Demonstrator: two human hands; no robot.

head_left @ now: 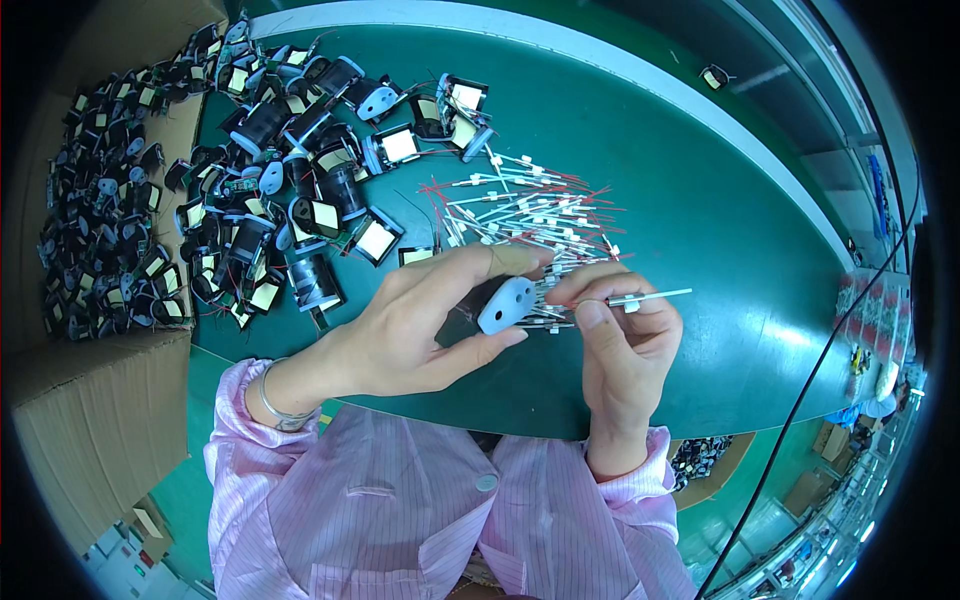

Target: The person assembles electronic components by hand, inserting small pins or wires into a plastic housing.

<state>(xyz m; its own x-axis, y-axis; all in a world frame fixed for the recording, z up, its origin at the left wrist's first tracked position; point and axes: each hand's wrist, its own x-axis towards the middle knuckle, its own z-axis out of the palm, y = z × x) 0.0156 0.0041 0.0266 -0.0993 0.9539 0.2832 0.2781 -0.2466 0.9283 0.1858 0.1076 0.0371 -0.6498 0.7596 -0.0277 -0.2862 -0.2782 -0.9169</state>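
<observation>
My left hand (410, 320) is closed around a black part with a light blue-grey oval end plate (507, 306), which has several round holes and faces my right hand. Between the thumb and fingers of my right hand (630, 335) is a thin white stick with a small white connector (632, 301) and a bit of red wire. The stick points to the right. My hands are close together but apart, above the table's near part. Just beyond them lies a loose pile of similar white sticks with red wires (530, 205).
Many black parts with blue-grey ends and pale pads (335, 165) cover the green table (720, 230) at the left. A cardboard box (110, 370) full of them adjoins it. A black cable (800, 410) crosses the right side. Another box (715, 485) stands below the table edge.
</observation>
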